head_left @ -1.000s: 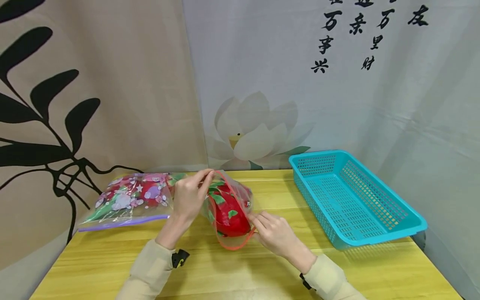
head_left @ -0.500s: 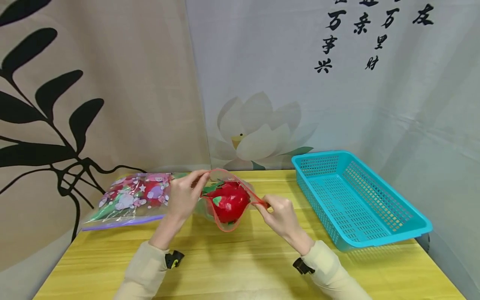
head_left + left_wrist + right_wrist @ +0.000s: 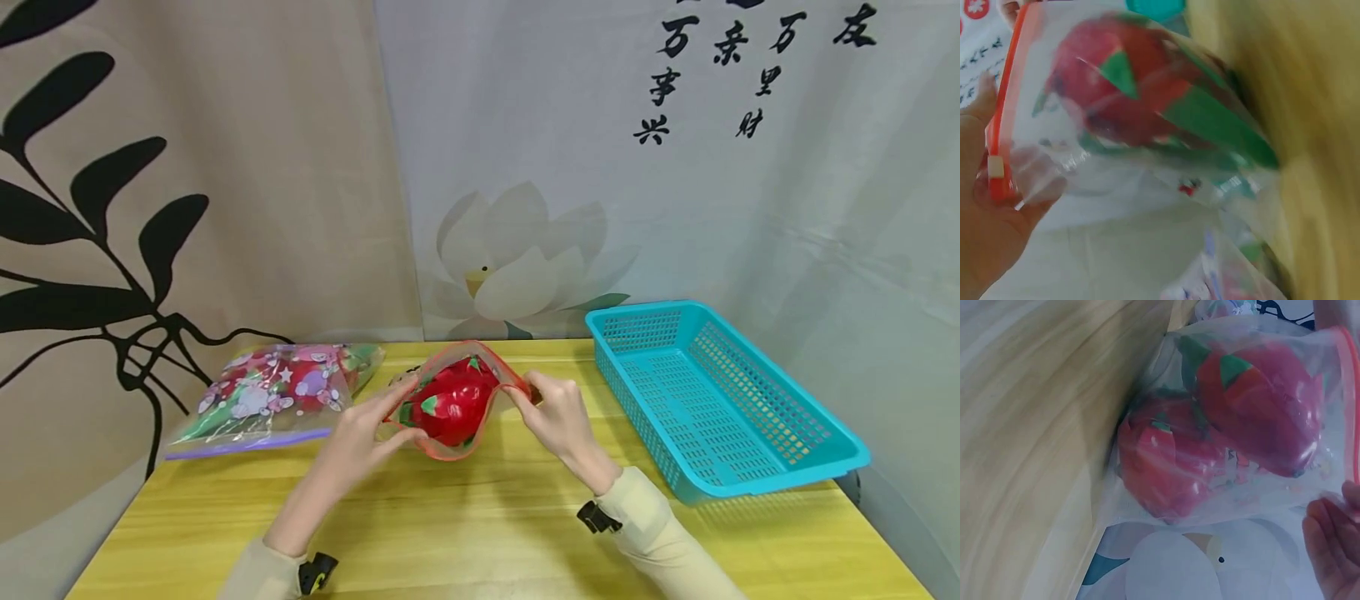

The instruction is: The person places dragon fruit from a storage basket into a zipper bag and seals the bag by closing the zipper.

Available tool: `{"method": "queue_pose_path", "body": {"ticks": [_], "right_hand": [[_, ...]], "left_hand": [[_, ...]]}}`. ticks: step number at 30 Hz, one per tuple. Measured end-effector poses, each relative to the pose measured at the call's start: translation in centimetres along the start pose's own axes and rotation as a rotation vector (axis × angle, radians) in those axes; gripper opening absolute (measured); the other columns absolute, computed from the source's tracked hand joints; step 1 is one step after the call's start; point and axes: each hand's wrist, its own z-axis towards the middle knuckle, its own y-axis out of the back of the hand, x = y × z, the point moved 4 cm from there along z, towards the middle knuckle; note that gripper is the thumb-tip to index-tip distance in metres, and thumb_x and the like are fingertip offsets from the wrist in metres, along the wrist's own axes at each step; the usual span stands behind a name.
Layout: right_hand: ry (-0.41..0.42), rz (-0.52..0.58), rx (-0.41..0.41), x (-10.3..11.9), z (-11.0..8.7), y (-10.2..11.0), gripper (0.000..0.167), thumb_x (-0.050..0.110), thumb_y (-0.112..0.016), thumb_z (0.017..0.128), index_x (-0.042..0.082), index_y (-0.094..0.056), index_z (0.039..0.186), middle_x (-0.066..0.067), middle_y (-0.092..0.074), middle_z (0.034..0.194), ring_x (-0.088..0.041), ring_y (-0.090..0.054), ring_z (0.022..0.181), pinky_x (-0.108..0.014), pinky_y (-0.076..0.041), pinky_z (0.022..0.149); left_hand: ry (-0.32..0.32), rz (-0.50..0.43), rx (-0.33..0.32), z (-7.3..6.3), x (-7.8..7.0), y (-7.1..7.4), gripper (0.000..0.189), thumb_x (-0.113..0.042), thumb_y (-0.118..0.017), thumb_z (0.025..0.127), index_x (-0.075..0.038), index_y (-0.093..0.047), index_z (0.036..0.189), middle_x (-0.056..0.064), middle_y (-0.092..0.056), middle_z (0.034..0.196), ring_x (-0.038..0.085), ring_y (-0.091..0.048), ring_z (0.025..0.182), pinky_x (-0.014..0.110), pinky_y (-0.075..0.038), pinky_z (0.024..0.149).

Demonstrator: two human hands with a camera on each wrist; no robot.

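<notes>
A clear zip bag (image 3: 444, 452) with an orange-red zip edge stands with its mouth gaping toward me. Inside, a glossy red dragon fruit (image 3: 457, 407) with green scales shows through the opening. The right wrist view shows a second dragon fruit (image 3: 1166, 459) deeper in the bag. My right hand (image 3: 558, 421) pinches the right corner of the mouth between thumb and fingers. At the left corner, my left hand (image 3: 356, 442) has its thumb and fingers spread apart around the bag's edge. A pale slider (image 3: 995, 167) sits on the zip strip beside the left palm.
To the left lies a filled zip bag (image 3: 281, 392) with a purple zip and a printed pink and purple pattern. A turquoise perforated basket (image 3: 697, 408) stands at the right of the wooden table (image 3: 487, 533). A printed curtain (image 3: 525, 125) hangs behind.
The left hand has shifted from pinching the rim's upper left to a spread grasp lower at the left corner. The right hand has lifted and drawn the mouth wider, turning it toward me.
</notes>
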Motion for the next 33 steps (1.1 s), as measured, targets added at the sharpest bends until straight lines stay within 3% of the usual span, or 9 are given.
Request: {"method": "queue_pose_path", "body": {"ticks": [4,8,10,13,15,20,27,30,33], "right_hand": [[0.008,-0.034,0.0,-0.4,0.3,0.4,0.013,0.01,-0.078,0.076,0.003,-0.068,0.075,-0.005,-0.067,0.061,-0.008,-0.061,0.051,-0.013,-0.048,0.047],[0.078,-0.088,0.0,-0.7,0.7,0.9,0.016,0.013,-0.08,0.074,0.002,-0.07,0.079,-0.006,-0.071,0.068,-0.01,-0.062,0.053,-0.018,-0.05,0.048],[0.129,-0.125,-0.003,-1.0,1.0,1.1,0.018,0.014,-0.08,0.072,0.002,-0.071,0.081,-0.007,-0.072,0.071,-0.014,-0.065,0.056,-0.022,-0.052,0.05],[0.197,-0.194,-0.019,-1.6,1.5,1.6,0.019,0.016,-0.079,0.072,0.003,-0.072,0.083,-0.008,-0.073,0.074,-0.019,-0.068,0.062,-0.029,-0.056,0.055],[0.23,-0.231,-0.029,-2.1,1.9,1.9,0.018,0.016,-0.078,0.073,0.003,-0.073,0.084,-0.008,-0.073,0.074,-0.02,-0.068,0.063,-0.031,-0.056,0.056],[0.288,-0.318,-0.049,-3.6,3.2,2.9,0.013,0.013,-0.076,0.076,0.004,-0.072,0.085,-0.007,-0.072,0.073,-0.021,-0.066,0.063,-0.032,-0.056,0.054],[0.321,-0.396,-0.072,-4.4,4.7,3.8,0.012,0.008,-0.075,0.076,0.002,-0.068,0.083,-0.01,-0.07,0.072,-0.023,-0.066,0.063,-0.033,-0.056,0.054],[0.344,-0.352,-0.026,-4.2,4.8,3.8,0.016,0.005,-0.075,0.076,0.002,-0.069,0.091,-0.009,-0.071,0.08,-0.023,-0.068,0.071,-0.033,-0.058,0.059],[0.368,-0.266,0.111,-3.6,4.3,3.6,0.028,0.009,-0.071,0.082,0.002,-0.067,0.109,-0.009,-0.072,0.095,-0.023,-0.068,0.085,-0.034,-0.059,0.068]], "left_hand": [[-0.124,0.094,0.031,-1.1,-0.2,0.4,0.076,-0.024,-0.081,0.063,0.001,-0.055,0.13,0.022,-0.061,0.126,0.039,-0.062,0.11,0.043,-0.056,0.082],[-0.24,0.201,-0.021,-1.3,-0.4,0.6,0.059,-0.012,-0.078,0.065,0.005,-0.062,0.119,0.022,-0.068,0.113,0.035,-0.069,0.097,0.039,-0.059,0.072],[-0.263,0.249,-0.061,-1.2,-0.3,0.7,0.039,-0.012,-0.071,0.079,0.005,-0.065,0.113,0.021,-0.071,0.103,0.032,-0.072,0.082,0.033,-0.059,0.061],[-0.243,0.278,-0.103,-0.9,0.1,0.8,0.03,-0.021,-0.053,0.095,0.002,-0.066,0.108,0.018,-0.074,0.089,0.024,-0.068,0.059,0.024,-0.053,0.046],[-0.209,0.29,-0.128,-0.5,0.6,1.0,0.027,-0.02,-0.052,0.096,0.001,-0.067,0.105,0.017,-0.074,0.082,0.02,-0.063,0.05,0.022,-0.046,0.04],[-0.123,0.314,-0.159,0.7,1.5,1.6,0.023,0.001,-0.074,0.073,0.003,-0.069,0.095,0.017,-0.072,0.075,0.024,-0.063,0.049,0.028,-0.046,0.038],[-0.073,0.349,-0.19,1.8,2.1,2.5,0.022,0.005,-0.076,0.07,0.004,-0.07,0.091,0.017,-0.071,0.071,0.026,-0.06,0.045,0.03,-0.043,0.036],[-0.084,0.352,-0.196,1.9,2.2,2.5,0.022,0.006,-0.076,0.07,0.003,-0.071,0.091,0.017,-0.072,0.072,0.025,-0.06,0.044,0.028,-0.042,0.035],[-0.116,0.364,-0.178,1.8,2.1,2.0,0.023,0.008,-0.074,0.071,0.002,-0.072,0.092,0.016,-0.073,0.074,0.024,-0.059,0.044,0.025,-0.041,0.035]]}}
